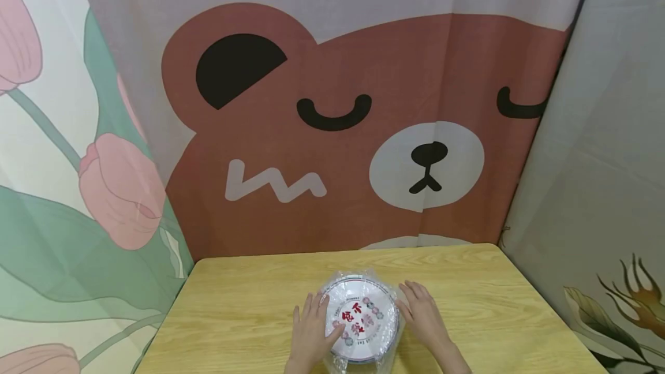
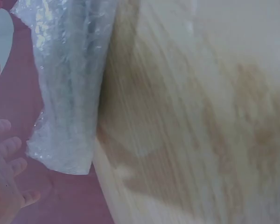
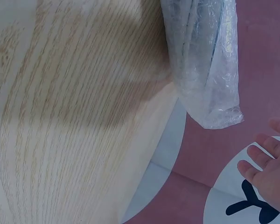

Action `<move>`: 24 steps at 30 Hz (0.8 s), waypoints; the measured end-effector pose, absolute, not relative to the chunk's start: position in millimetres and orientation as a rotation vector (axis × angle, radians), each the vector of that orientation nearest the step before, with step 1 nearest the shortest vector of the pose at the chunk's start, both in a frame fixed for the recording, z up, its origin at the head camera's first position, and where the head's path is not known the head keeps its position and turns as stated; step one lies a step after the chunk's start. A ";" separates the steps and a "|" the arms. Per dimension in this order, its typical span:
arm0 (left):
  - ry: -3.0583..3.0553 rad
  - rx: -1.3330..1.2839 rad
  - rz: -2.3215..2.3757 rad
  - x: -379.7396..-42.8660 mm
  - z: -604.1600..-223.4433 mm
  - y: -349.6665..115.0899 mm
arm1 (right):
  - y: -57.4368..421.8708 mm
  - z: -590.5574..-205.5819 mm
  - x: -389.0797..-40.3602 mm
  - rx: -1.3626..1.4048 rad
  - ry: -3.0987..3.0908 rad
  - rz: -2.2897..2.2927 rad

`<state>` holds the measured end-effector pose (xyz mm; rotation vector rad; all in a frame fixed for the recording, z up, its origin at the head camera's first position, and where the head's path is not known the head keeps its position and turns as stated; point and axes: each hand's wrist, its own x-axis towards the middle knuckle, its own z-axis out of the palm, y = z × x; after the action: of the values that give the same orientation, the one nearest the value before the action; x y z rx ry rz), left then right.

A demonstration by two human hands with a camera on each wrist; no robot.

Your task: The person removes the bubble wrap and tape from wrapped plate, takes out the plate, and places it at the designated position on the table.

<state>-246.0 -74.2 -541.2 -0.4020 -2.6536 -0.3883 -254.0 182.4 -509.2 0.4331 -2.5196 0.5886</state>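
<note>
A round white plate (image 1: 358, 305) with pink flowers and red characters lies face up near the front of the table, inside bubble wrap (image 1: 340, 365). From the side, the wrapped bundle (image 2: 70, 84) looks tall, with edge lines showing through the wrap; how many pieces it holds I cannot tell. My left hand (image 1: 310, 328) is at the bundle's left side, fingers extended and thumb over the plate's rim. On the right side, my right hand (image 1: 423, 316) has its fingers spread, with the fingertips close beside the wrap. Neither hand grips the bundle.
The wooden table (image 1: 249, 299) has light grain and rounded far corners. Behind it hangs a curtain (image 1: 260, 143) with a brown bear print. Flower-printed cloths stand at the left (image 1: 47, 160) and right (image 1: 597, 160).
</note>
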 end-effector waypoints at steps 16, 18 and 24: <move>-2.646 -0.411 -0.416 -247.7 -555.8 -73.6 | 180.6 -513.2 -255.0 0.468 -2.473 0.537; -2.659 -0.413 -0.413 -248.1 -555.5 -73.5 | 180.3 -514.2 -255.0 0.469 -2.472 0.536; -2.651 -0.426 -0.410 -246.5 -557.0 -73.6 | 179.1 -517.5 -255.5 0.474 -2.475 0.538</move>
<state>-246.5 -73.6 -557.0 -0.4260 -2.6507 -0.4097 -255.5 179.1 -517.5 0.4745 -2.4748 0.5382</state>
